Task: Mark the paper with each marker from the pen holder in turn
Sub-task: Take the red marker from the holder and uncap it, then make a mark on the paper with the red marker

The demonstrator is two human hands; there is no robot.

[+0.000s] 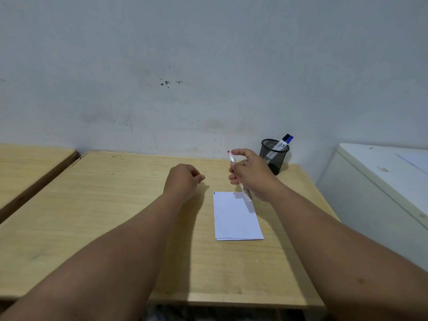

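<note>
Paper (236,216) is my landmark: a white sheet on the wooden desk (115,205), with a small blue mark at its far left corner. Just beyond its far edge my right hand (252,174) grips a red marker (238,179), red tip up and the other end hanging over the far edge of the paper. To the left of the paper my left hand (185,179) is loosely closed; whether it holds the cap I cannot tell. Behind the paper to the right stands the black mesh pen holder (274,156) with a blue marker (283,142) inside. I judge the red marker's turn is in hand. Next I must turn the tip down and touch it to the paper.
</note>
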